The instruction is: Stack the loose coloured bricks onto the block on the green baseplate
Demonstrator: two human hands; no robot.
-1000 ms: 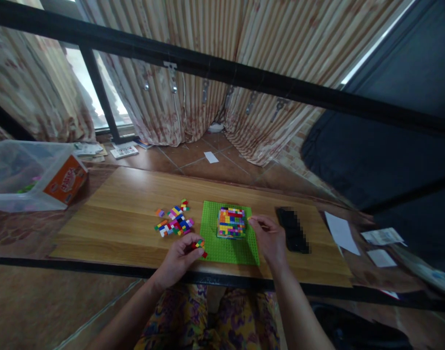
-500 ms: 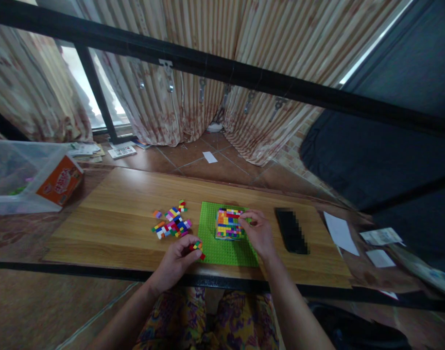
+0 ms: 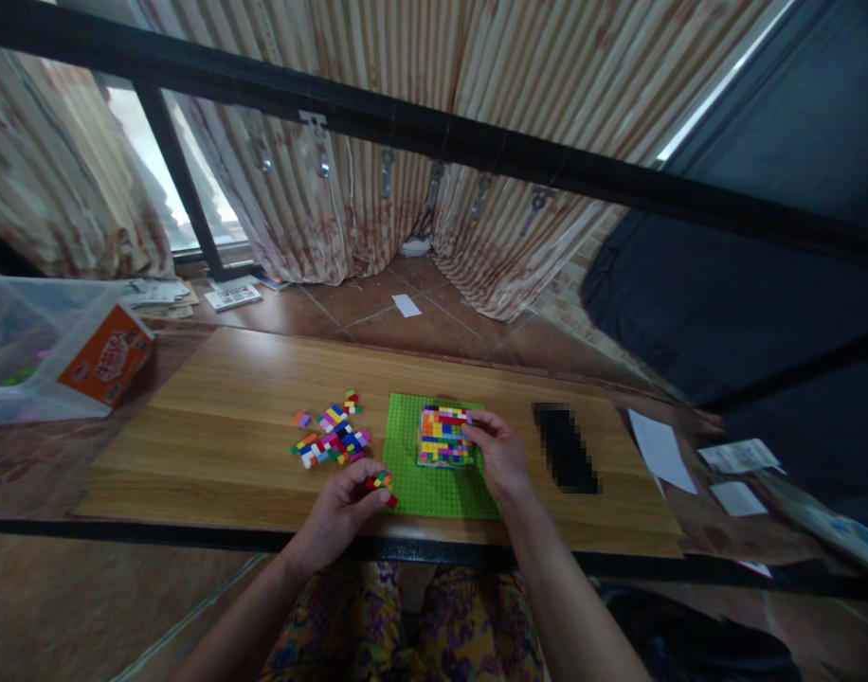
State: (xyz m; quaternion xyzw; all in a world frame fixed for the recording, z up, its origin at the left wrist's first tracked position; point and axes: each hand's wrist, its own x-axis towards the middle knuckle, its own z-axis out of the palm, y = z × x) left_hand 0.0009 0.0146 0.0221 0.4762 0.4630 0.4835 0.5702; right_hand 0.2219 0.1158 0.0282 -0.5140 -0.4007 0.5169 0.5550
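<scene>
My left hand (image 3: 347, 497) is closed around a small bunch of colourful building bricks (image 3: 383, 481), with red, green, yellow and orange showing. It rests near the front left corner of a green studded baseplate (image 3: 441, 493). On that plate stands a low, squarish block built of many-coloured bricks (image 3: 443, 438). My right hand (image 3: 501, 450) reaches in from the right, thumb and fingers pinched at the upper right edge of the built block. The fingertips partly hide the brick they touch there.
Loose bricks (image 3: 333, 438) lie in a pile left of the baseplate on the wooden table (image 3: 227, 417). A black, partly blurred phone-like object (image 3: 568, 450) lies to the right. A clear plastic bin (image 3: 43, 350) with an orange label stands at the far left. A dark bar crosses above.
The whole view has shifted slightly. My right fingers are still at the block's upper right edge, drawn a little closer together. My left hand keeps its bricks in the same spot.
</scene>
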